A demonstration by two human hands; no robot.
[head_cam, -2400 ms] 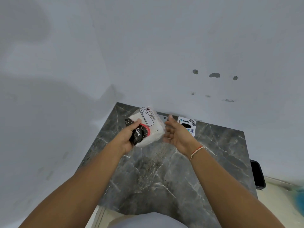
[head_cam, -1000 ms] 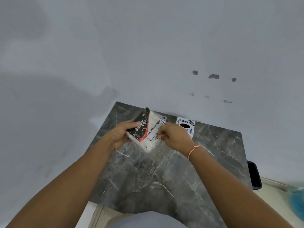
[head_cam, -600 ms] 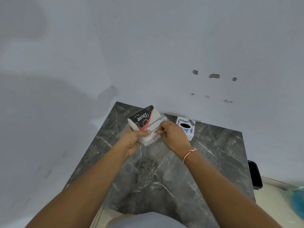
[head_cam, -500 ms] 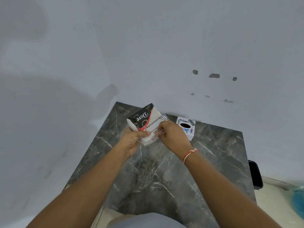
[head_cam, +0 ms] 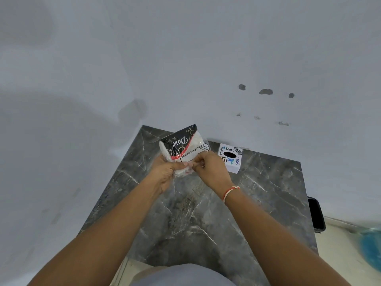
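Observation:
A plastic-wrapped pack of white tissues (head_cam: 184, 148) with a black and red "Dove" label is held above the far part of a grey marble table (head_cam: 206, 213). My left hand (head_cam: 167, 172) grips the pack's near left corner. My right hand (head_cam: 210, 168) pinches the clear wrapper at the pack's near edge, close to my left thumb. The pack stands tilted, label toward me and upside down. My right wrist wears a red and white thread band.
A small white box (head_cam: 230, 158) printed "Dart" with a black oval hole sits at the table's far edge by the white wall. A black object (head_cam: 316, 213) lies beyond the table's right edge. Something blue and blurred (head_cam: 371, 248) shows at the far right.
My left hand turned the pack over and upright, and my right hand, open beside it at first, came onto the wrapper and now pinches it. In the last half second little moved.

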